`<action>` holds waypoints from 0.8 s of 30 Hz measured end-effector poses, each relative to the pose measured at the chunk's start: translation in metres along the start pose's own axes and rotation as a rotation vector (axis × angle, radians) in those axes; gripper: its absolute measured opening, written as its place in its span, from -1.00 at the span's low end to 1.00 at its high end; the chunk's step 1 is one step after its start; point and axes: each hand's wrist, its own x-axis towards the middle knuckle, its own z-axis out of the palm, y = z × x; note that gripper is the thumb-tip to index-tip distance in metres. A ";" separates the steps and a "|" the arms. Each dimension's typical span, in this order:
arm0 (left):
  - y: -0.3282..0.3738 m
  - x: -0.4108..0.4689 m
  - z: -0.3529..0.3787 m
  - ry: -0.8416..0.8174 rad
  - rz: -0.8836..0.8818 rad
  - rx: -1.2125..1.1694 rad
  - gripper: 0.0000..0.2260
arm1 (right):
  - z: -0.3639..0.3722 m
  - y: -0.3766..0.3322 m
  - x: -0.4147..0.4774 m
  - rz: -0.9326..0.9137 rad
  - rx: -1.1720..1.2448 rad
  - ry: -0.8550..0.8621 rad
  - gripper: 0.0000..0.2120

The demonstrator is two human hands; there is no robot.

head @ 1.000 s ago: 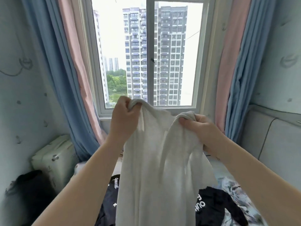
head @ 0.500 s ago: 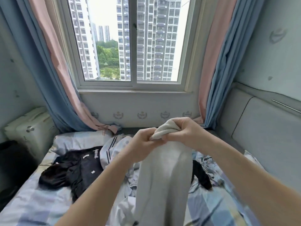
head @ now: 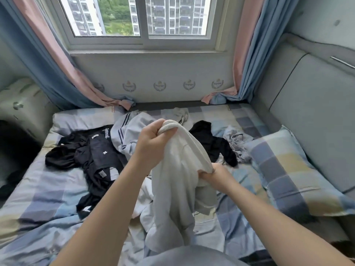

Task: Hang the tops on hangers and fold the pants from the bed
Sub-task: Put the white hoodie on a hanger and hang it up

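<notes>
Since half a second ago: right hand (head: 219, 178) has slid off the bunched end and down the edge of the pale grey knit garment (head: 178, 189); left hand (head: 151, 144) keeps the top. Fingers of both are clenched on the fabric. It hangs over the checked blue bed (head: 48, 198), lower end resting there. Top or pants: can't tell. Progress looks early: black printed clothes (head: 99, 154), pale blue striped-trim garment (head: 126, 135) and a second black piece (head: 211, 143) lie loose. No hangers or folded stack in view.
</notes>
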 end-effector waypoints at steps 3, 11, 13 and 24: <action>0.000 0.006 -0.006 0.142 -0.054 -0.057 -0.82 | 0.004 0.010 -0.003 0.022 0.012 -0.053 -0.73; -0.053 0.020 -0.012 0.210 -0.270 0.102 -0.77 | -0.021 -0.031 -0.018 -0.087 0.439 0.068 -0.88; -0.069 0.015 -0.010 0.101 -0.337 0.130 -0.63 | -0.028 -0.045 -0.027 -0.122 0.495 0.073 -0.94; -0.111 -0.048 0.038 -0.462 -0.327 0.334 -0.65 | -0.049 -0.106 -0.059 -0.108 0.856 0.073 -0.68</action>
